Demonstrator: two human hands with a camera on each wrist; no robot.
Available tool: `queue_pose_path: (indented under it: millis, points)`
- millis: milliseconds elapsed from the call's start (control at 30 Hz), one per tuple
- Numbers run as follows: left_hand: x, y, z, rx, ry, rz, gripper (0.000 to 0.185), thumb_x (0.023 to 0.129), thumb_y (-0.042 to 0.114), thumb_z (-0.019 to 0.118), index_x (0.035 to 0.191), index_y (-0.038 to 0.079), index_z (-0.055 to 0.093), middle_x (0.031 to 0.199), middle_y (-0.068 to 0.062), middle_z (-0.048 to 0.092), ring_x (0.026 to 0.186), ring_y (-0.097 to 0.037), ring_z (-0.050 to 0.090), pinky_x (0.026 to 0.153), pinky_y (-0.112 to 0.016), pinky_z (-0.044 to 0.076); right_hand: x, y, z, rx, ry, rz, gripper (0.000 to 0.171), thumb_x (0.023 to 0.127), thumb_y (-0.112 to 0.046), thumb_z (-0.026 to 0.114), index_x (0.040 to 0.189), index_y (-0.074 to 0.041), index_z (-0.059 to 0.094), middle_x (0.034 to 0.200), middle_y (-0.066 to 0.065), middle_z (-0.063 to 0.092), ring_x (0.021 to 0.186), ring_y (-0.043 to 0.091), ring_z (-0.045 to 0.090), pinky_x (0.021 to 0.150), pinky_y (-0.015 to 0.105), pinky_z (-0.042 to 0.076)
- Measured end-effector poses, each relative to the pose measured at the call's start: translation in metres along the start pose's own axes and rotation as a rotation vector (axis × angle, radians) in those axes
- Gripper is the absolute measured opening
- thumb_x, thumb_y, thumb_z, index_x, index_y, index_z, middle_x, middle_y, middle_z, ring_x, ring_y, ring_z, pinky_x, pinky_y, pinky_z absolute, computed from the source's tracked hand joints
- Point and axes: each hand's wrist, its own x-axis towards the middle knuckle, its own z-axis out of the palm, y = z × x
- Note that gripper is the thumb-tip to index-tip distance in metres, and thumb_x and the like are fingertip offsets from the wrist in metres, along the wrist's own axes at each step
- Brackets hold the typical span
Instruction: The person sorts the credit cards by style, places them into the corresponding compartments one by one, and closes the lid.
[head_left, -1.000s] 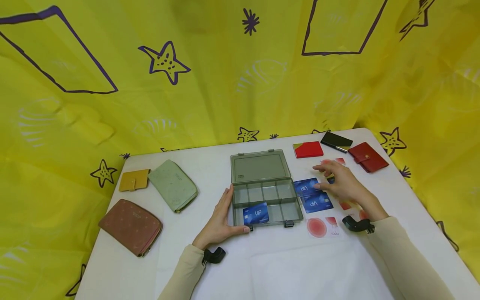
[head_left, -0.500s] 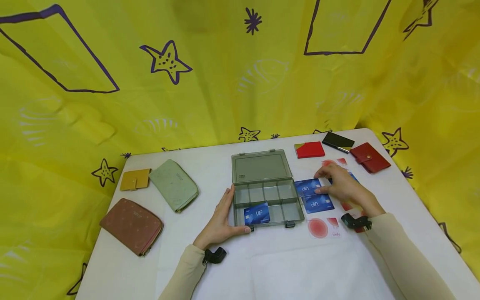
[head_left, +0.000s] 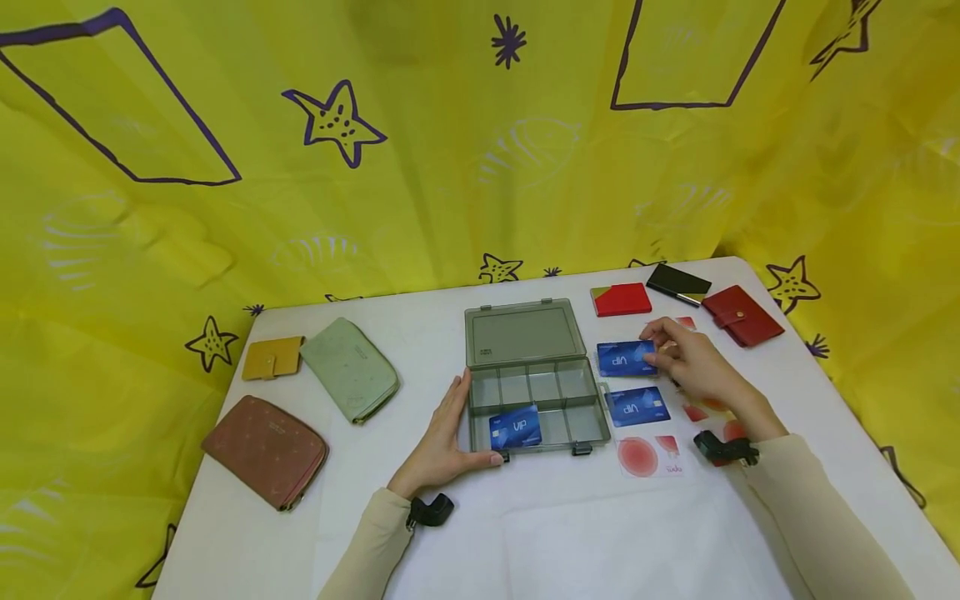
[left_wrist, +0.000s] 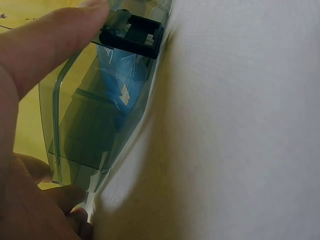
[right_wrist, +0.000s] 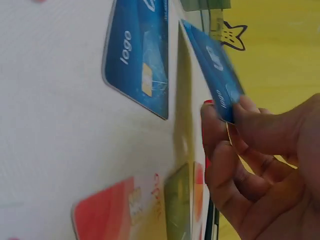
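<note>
Right of centre in the frame, the right hand (head_left: 693, 362) pinches a blue plastic VIP card (head_left: 625, 358), lifted off the white bench (head_left: 600, 533). At centre, the left hand (head_left: 442, 442) rests against the open smoky-grey plastic compartment box (head_left: 536, 396), which holds another blue card (head_left: 516, 429).

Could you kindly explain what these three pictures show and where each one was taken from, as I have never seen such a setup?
A person works with bare hands, wearing three cameras. The wide picture comes from the head; the close ones come from each wrist. On the white table stands an open grey compartment box with one blue VIP card inside. The left hand steadies the box's near left corner. The right hand pinches a second blue card, lifted clear of the table in the right wrist view. A third blue card lies flat beside the box. Wallets and pale cards lie around.
</note>
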Motion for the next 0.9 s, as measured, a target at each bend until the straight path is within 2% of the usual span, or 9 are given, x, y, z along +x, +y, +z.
queue_pose_path:
  millis: [133, 200, 267, 400, 567, 700, 767, 900]
  points:
    - [0.0, -0.001, 0.0, 0.001, -0.004, -0.002, 0.133, 0.081, 0.041, 0.094, 0.173, 0.026, -0.002, 0.18, -0.005, 0.0, 0.167, -0.027, -0.001, 0.13, -0.069, 0.007, -0.007, -0.004, -0.003, 0.058, 0.105, 0.004, 0.034, 0.106, -0.005, 0.064, 0.139, -0.005, 0.06, 0.12, 0.02, 0.062, 0.105, 0.047, 0.073, 0.076, 0.021, 0.061]
    - [0.0, -0.002, 0.0, 0.0, -0.003, -0.003, 0.133, 0.081, 0.041, 0.094, 0.173, 0.026, -0.002, 0.18, -0.005, 0.0, 0.167, -0.027, -0.001, 0.129, -0.069, 0.008, -0.011, -0.009, -0.003, 0.134, 0.138, 0.031, 0.037, 0.107, -0.009, 0.064, 0.144, -0.006, 0.061, 0.122, 0.02, 0.06, 0.101, 0.041, 0.076, 0.073, 0.018, 0.061]
    - [0.0, -0.001, 0.0, 0.001, -0.003, -0.005, 0.133, 0.081, 0.041, 0.094, 0.173, 0.026, -0.001, 0.18, -0.004, 0.0, 0.167, -0.028, -0.001, 0.129, -0.069, 0.008, -0.015, -0.017, -0.001, 0.217, 0.154, 0.051, 0.043, 0.106, -0.014, 0.066, 0.148, -0.006, 0.06, 0.125, 0.02, 0.058, 0.095, 0.027, 0.077, 0.073, 0.018, 0.061]
    - [0.0, -0.001, 0.0, 0.001, 0.002, -0.004, 0.133, 0.081, 0.041, 0.094, 0.173, 0.026, -0.001, 0.18, -0.005, 0.001, 0.167, -0.028, -0.001, 0.129, -0.07, 0.009, -0.019, -0.034, 0.007, 0.373, 0.098, 0.043, 0.055, 0.102, -0.013, 0.073, 0.153, -0.005, 0.055, 0.132, 0.021, 0.053, 0.09, 0.004, 0.075, 0.082, 0.014, 0.059]
    - [0.001, -0.001, 0.0, -0.003, 0.002, -0.005, 0.132, 0.081, 0.041, 0.094, 0.173, 0.028, 0.0, 0.18, -0.005, 0.001, 0.167, -0.029, 0.0, 0.129, -0.07, 0.01, -0.02, -0.056, 0.031, 0.495, 0.014, -0.032, 0.063, 0.092, -0.006, 0.083, 0.149, 0.001, 0.057, 0.131, 0.023, 0.06, 0.092, 0.007, 0.074, 0.084, 0.018, 0.061]
    - [0.001, -0.001, -0.001, -0.004, 0.002, -0.005, 0.132, 0.081, 0.041, 0.094, 0.173, 0.027, 0.0, 0.18, -0.005, 0.001, 0.167, -0.028, 0.0, 0.129, -0.07, 0.01, -0.021, -0.073, 0.056, 0.496, -0.031, -0.118, 0.061, 0.087, -0.003, 0.087, 0.142, 0.005, 0.061, 0.113, 0.02, 0.07, 0.087, 0.011, 0.072, 0.082, 0.018, 0.062]
    - [0.001, -0.001, -0.001, -0.006, 0.002, -0.004, 0.132, 0.081, 0.04, 0.094, 0.173, 0.027, 0.0, 0.18, -0.006, 0.001, 0.167, -0.028, 0.0, 0.129, -0.07, 0.01, -0.021, -0.08, 0.07, 0.453, -0.05, -0.17, 0.061, 0.084, -0.005, 0.089, 0.139, 0.005, 0.064, 0.105, 0.015, 0.07, 0.083, 0.011, 0.069, 0.079, 0.017, 0.061]
    - [0.0, 0.0, 0.0, -0.01, 0.003, -0.006, 0.133, 0.081, 0.04, 0.094, 0.173, 0.025, 0.0, 0.18, -0.008, 0.001, 0.167, -0.029, 0.0, 0.129, -0.07, 0.01, -0.02, -0.091, 0.093, 0.348, -0.082, -0.274, 0.06, 0.08, -0.01, 0.093, 0.133, 0.002, 0.068, 0.099, 0.006, 0.068, 0.079, 0.007, 0.065, 0.069, 0.018, 0.058]
